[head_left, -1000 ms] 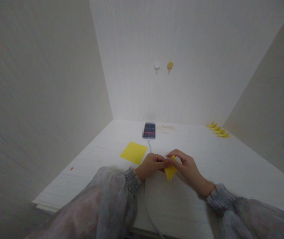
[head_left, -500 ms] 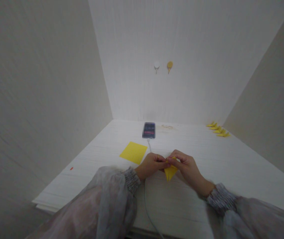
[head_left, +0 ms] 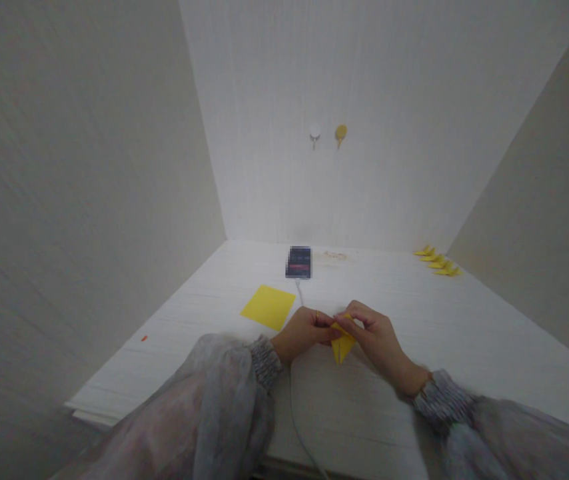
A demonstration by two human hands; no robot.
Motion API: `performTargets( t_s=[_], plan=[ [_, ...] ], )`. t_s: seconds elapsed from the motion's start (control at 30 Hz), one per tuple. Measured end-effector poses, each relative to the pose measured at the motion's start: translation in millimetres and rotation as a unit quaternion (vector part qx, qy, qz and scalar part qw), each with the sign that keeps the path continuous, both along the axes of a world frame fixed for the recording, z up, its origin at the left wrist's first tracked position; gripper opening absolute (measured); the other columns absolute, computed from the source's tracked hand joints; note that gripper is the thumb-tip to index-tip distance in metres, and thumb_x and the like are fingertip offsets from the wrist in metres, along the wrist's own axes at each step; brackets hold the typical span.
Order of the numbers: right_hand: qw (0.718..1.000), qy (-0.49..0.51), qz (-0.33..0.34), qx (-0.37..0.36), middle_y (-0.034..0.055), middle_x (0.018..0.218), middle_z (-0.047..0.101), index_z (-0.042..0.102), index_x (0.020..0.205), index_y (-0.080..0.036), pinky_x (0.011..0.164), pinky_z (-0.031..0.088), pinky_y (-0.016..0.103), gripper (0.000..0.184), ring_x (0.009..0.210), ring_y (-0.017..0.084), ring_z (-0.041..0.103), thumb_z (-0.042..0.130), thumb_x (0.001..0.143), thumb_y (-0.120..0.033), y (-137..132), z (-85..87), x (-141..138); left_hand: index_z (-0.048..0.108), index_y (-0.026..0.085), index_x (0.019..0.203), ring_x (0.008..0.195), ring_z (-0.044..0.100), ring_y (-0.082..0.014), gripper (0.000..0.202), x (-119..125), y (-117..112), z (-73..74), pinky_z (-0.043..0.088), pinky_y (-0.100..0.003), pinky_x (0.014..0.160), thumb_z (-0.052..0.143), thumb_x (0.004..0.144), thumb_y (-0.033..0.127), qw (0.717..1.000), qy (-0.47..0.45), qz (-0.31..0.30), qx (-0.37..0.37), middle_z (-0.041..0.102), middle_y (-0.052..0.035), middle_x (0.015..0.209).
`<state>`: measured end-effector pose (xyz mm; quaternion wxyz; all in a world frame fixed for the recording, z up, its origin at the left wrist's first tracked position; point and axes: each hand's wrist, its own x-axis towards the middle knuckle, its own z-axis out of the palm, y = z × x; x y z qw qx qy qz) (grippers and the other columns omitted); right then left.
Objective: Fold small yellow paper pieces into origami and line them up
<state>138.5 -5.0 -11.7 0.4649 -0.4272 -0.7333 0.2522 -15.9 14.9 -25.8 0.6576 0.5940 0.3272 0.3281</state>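
Note:
A small folded yellow paper (head_left: 342, 345) is pinched between both my hands just above the white table (head_left: 464, 333). My left hand (head_left: 304, 332), with a ring on one finger, grips the paper's upper left part with closed fingers. My right hand (head_left: 377, 339) pinches its top right edge, fingers curled over it. The paper's pointed tip hangs down toward the table. Loose grey sleeves cover both my forearms.
A flat yellow paper square (head_left: 268, 307) lies left of my hands. A phone (head_left: 299, 262) sits behind it, its white cable (head_left: 294, 407) running toward me. Several folded yellow pieces (head_left: 437, 261) line the far right corner. Two wall hooks (head_left: 327, 135) hang ahead. Walls close three sides.
My fingers have shifted slightly on the folded paper, drawing closer together at its top; the paper looks a bit narrower. Nothing else moved.

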Motion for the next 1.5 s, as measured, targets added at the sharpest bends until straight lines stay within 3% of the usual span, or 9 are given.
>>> performTargets(
  t_s=[0.4,0.63,0.83,1.03,1.23,1.5],
  plan=[
    [0.999,0.020,0.020,0.017,0.0021,0.070,0.055,0.060,0.065,-0.020,0.064,0.042,0.027,0.014,0.068,0.015,0.052,0.055,0.073,-0.030,2.0,-0.3,-0.4,0.066,0.012,0.084,0.068,0.059,-0.0150,0.035,1.0,2.1,-6.0,0.047,-0.028,0.067,0.064,0.059,0.036,0.999,0.004,0.045,0.010,0.065,-0.0059,0.074],
    [0.999,0.048,0.019,-0.006,0.0024,0.069,0.054,0.061,0.067,-0.020,0.061,0.042,0.026,0.018,0.067,0.015,0.051,0.052,0.075,-0.034,0.4,-1.6,-0.1,0.065,0.010,0.080,0.070,0.060,-0.0147,0.035,1.9,-2.2,-0.8,0.047,-0.029,0.072,0.063,0.060,0.038,0.997,-0.064,0.021,-0.030,0.064,-0.0059,0.075],
    [0.992,0.115,0.000,-0.041,0.0031,0.078,0.056,0.059,0.081,-0.019,0.072,0.040,0.027,0.027,0.076,0.015,0.051,0.036,0.084,-0.033,-2.1,-1.8,1.6,0.064,0.009,0.072,0.064,0.058,-0.0132,0.029,2.1,-1.6,3.8,0.047,-0.027,0.066,0.066,0.057,0.034,0.990,-0.070,0.125,-0.004,0.064,-0.0050,0.070],
    [0.983,0.156,0.033,-0.088,0.0030,0.075,0.055,0.060,0.080,-0.018,0.072,0.040,0.027,0.025,0.075,0.015,0.050,0.043,0.080,-0.035,3.8,-11.9,3.1,0.062,0.008,0.065,0.056,0.056,-0.0115,0.029,2.1,-1.2,7.3,0.046,-0.024,0.059,0.070,0.051,0.032,0.980,-0.082,0.181,-0.003,0.062,-0.0031,0.061],
    [0.977,0.154,0.072,-0.125,0.0022,0.072,0.054,0.058,0.068,-0.018,0.069,0.040,0.026,0.024,0.073,0.015,0.049,0.045,0.078,-0.036,3.8,-12.6,0.9,0.062,0.009,0.068,0.056,0.056,-0.0112,0.031,1.5,-1.4,7.5,0.045,-0.024,0.057,0.070,0.051,0.034,0.979,-0.097,0.177,0.007,0.063,-0.0033,0.063],
    [0.953,0.215,0.114,-0.180,0.0004,0.071,0.055,0.063,0.077,-0.021,0.066,0.040,0.025,0.014,0.068,0.013,0.049,0.052,0.075,-0.029,5.2,-13.0,0.2,0.062,0.009,0.066,0.053,0.055,-0.0103,0.030,1.8,-2.6,9.3,0.045,-0.023,0.055,0.068,0.053,0.035,0.983,-0.090,0.162,0.010,0.062,-0.0028,0.060]
  ],
)
